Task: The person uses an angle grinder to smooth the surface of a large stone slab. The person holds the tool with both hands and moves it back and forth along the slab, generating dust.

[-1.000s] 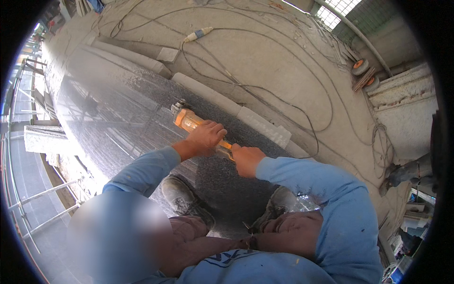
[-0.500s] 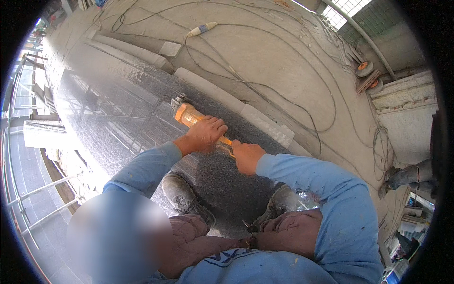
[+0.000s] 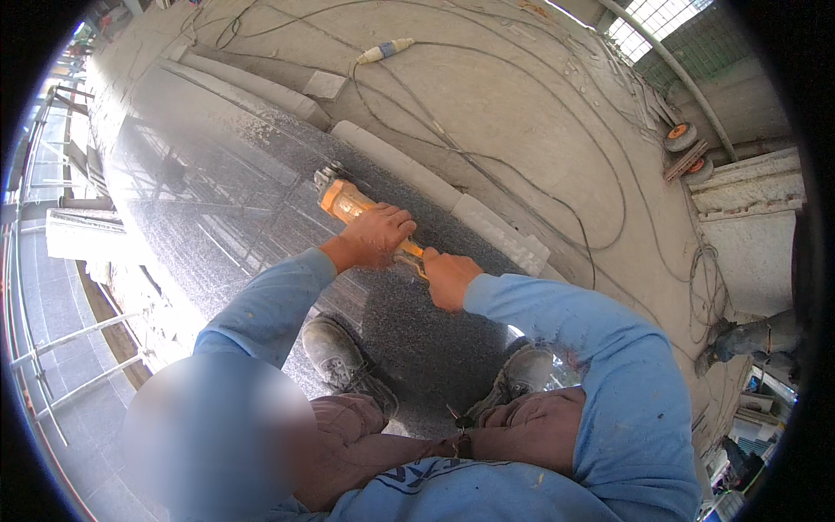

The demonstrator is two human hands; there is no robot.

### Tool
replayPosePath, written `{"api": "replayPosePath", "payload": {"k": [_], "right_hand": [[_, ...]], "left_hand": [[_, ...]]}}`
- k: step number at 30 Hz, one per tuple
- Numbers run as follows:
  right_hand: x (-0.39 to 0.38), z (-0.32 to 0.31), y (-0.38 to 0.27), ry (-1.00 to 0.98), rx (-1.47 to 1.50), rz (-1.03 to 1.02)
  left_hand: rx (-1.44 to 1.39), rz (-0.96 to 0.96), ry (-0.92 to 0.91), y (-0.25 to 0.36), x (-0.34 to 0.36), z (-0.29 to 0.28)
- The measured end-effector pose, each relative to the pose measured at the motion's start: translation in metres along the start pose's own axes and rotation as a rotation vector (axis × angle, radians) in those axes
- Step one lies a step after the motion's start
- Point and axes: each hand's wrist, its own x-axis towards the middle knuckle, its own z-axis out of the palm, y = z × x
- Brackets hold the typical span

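An orange angle grinder (image 3: 349, 201) points away from me and to the left, its metal head low over a dark speckled stone slab (image 3: 417, 339). My left hand (image 3: 379, 236) is wrapped over the grinder's body from above. Behind it my right hand (image 3: 450, 278) grips the rear handle. The disc is small and unclear, and whether it touches the stone I cannot tell. Pale streaks and reflections run across the slab to the left. My left boot (image 3: 334, 345) and right boot (image 3: 524, 371) stand on it, on either side.
Pale stone strips (image 3: 396, 161) line the slab's far edge. Beyond them a cable with a white and blue connector (image 3: 385, 50) loops over the dusty floor. Metal scaffold rails (image 3: 83, 335) stand at left. At right are orange-hubbed wheels (image 3: 681, 135) and what looks like another person's leg (image 3: 757, 337).
The grinder and both hands have shifted slightly away from me over the slab. My view has turned a little, so the surroundings sit farther right. Both hands keep their grip.
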Motion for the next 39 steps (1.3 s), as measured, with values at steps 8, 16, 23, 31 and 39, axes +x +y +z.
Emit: {"api": "replayPosePath", "payload": {"k": [8,16,23,31,39], "right_hand": [[0.012,-0.003,-0.003,0.017,0.000,-0.042],[0.015,-0.009,-0.012,0.021,0.003,-0.034],[0.003,-0.010,-0.011,0.007,-0.003,-0.017],[-0.042,-0.003,0.002,-0.044,0.029,0.038],[-0.049,-0.006,0.006,-0.038,0.014,0.010]], "left_hand": [[0.015,0.025,0.058,-0.012,-0.004,-0.007],[0.000,0.007,0.015,-0.018,-0.006,-0.011],[-0.010,0.010,0.001,-0.011,-0.005,-0.012],[0.000,0.069,0.057,0.033,0.007,0.001],[-0.042,0.066,0.031,0.038,0.012,-0.003]]}}
